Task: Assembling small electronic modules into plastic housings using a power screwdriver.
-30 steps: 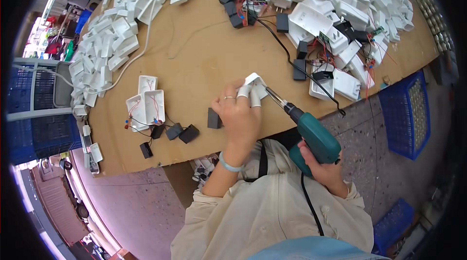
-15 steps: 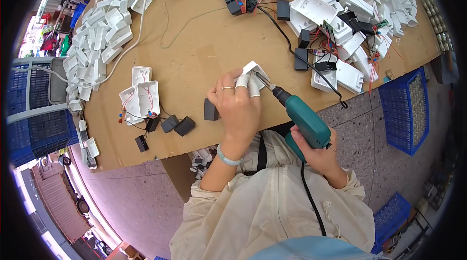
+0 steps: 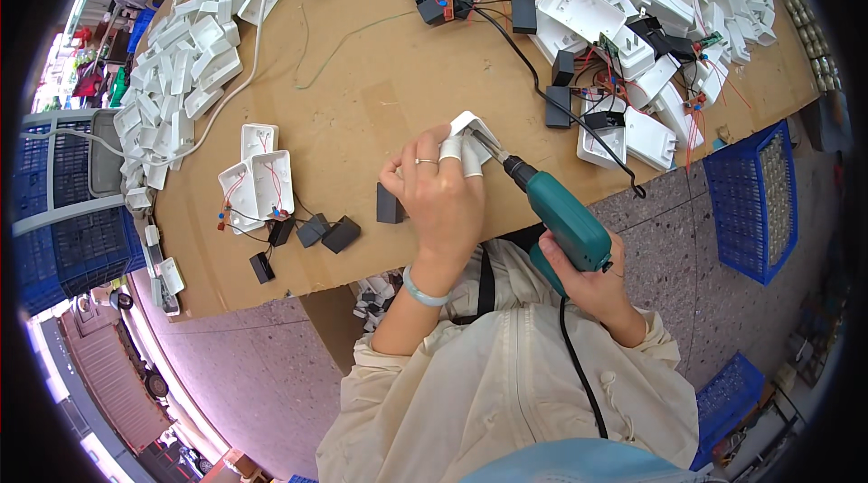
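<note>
My left hand [image 3: 441, 198] is closed on a small white plastic housing [image 3: 465, 119], with pale covers on two of its fingertips. Wrapped round the handle of a green electric screwdriver [image 3: 570, 222] is my right hand [image 3: 589, 282]. The tool's bit reaches into the housing by my left fingers; its very tip is hidden. A black block [image 3: 389, 203] lies just left of my left hand. Farther left, open white housings [image 3: 276, 186] hold red wires, with several wired black blocks [image 3: 341, 234] in front of them.
White housings [image 3: 203, 67] are heaped along the far left, and more, mixed with wires and boards, at the far right [image 3: 665, 8]. A black cable [image 3: 520, 53] hangs over the table [image 3: 362, 112]. Blue crates [image 3: 750, 203] stand on the floor beyond its right edge.
Almost nothing differs. The view has shifted slightly, and my left index finger has moved a little; the screwdriver stays at the white housing.
</note>
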Action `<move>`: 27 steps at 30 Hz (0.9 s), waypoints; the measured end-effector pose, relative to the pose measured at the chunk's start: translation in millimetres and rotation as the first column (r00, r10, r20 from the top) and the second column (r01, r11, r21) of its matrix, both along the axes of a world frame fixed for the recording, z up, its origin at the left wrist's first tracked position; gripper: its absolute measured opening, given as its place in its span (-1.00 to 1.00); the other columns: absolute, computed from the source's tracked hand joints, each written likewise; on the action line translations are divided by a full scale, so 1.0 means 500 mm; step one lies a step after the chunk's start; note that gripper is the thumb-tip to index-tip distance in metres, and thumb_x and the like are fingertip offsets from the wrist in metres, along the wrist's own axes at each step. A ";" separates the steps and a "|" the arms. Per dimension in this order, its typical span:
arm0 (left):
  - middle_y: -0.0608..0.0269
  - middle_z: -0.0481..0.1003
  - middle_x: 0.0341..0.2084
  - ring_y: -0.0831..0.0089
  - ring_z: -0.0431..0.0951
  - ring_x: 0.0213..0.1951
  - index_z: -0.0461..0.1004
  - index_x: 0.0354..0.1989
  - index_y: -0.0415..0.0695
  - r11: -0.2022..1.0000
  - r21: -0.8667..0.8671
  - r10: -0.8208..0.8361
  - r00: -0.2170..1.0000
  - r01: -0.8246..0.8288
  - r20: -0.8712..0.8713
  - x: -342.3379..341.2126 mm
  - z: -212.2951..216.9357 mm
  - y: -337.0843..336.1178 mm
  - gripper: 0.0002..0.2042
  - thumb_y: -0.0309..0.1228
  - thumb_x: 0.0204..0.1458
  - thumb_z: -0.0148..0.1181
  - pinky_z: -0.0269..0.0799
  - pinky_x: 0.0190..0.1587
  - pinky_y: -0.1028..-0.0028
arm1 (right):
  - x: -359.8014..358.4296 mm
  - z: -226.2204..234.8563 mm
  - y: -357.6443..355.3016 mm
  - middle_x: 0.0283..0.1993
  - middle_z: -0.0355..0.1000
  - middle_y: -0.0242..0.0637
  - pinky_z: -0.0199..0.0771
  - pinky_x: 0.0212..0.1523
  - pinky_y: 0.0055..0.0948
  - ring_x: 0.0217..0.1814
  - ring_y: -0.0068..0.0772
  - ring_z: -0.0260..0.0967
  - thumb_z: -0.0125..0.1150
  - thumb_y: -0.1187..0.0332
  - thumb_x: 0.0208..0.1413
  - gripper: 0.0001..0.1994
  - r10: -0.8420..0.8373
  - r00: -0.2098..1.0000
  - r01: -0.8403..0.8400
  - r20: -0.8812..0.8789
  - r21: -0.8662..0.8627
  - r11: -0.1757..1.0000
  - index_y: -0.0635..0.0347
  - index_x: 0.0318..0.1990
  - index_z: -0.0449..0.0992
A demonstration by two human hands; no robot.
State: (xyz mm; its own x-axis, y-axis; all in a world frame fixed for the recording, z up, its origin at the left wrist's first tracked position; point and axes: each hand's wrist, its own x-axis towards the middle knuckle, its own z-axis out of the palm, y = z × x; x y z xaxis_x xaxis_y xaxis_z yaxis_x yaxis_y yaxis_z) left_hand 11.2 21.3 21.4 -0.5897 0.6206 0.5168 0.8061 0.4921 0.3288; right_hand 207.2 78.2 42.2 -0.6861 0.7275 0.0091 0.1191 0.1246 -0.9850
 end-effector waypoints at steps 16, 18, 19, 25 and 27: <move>0.33 0.57 -0.15 0.35 0.52 -0.11 0.65 -0.31 -0.22 1.000 -0.013 0.002 1.000 -0.003 -0.017 0.001 0.003 0.000 -0.85 -0.50 -0.09 0.35 0.15 0.11 0.20 | -0.005 0.006 0.001 -0.35 0.50 -0.22 0.42 -0.34 -0.48 -0.39 -0.37 0.48 0.43 0.52 0.10 -0.80 0.016 1.000 -0.017 0.019 0.083 0.996 0.34 -0.16 0.54; 0.33 0.57 -0.15 0.35 0.52 -0.10 0.65 -0.31 -0.22 1.000 -0.010 0.001 1.000 -0.001 -0.019 0.001 0.002 0.000 -0.85 -0.50 -0.09 0.35 0.15 0.11 0.20 | -0.004 0.008 0.002 -0.36 0.50 -0.22 0.41 -0.35 -0.48 -0.40 -0.37 0.47 0.43 0.51 0.10 -0.79 0.012 1.000 -0.015 0.024 0.093 0.996 0.34 -0.16 0.54; 0.33 0.57 -0.15 0.35 0.52 -0.10 0.65 -0.31 -0.22 1.000 -0.016 -0.001 1.000 0.000 -0.012 0.002 0.001 0.000 -0.85 -0.50 -0.10 0.35 0.15 0.11 0.20 | -0.001 0.008 0.003 -0.36 0.50 -0.22 0.41 -0.35 -0.47 -0.40 -0.37 0.47 0.43 0.51 0.10 -0.78 0.027 0.998 -0.031 0.052 0.088 0.996 0.35 -0.15 0.53; 0.35 0.59 -0.16 0.33 0.53 -0.12 0.67 -0.28 -0.19 1.000 -0.026 0.012 1.000 -0.012 -0.006 0.000 0.005 0.001 -0.82 -0.52 -0.12 0.34 0.18 0.09 0.23 | 0.004 0.011 0.001 -0.28 0.55 -0.26 0.48 -0.24 -0.52 -0.28 -0.52 0.50 0.40 0.48 0.14 -0.77 0.030 0.996 -0.033 0.090 0.036 0.999 0.38 -0.09 0.57; 0.37 0.60 -0.17 0.32 0.55 -0.13 0.68 -0.26 -0.16 1.000 -0.024 0.019 1.000 -0.020 -0.012 -0.001 0.006 0.001 -0.78 -0.56 -0.15 0.33 0.20 0.06 0.26 | 0.002 0.008 -0.001 -0.28 0.55 -0.25 0.48 -0.25 -0.52 -0.28 -0.51 0.50 0.40 0.49 0.14 -0.77 0.026 0.997 -0.028 0.070 0.032 0.999 0.38 -0.09 0.57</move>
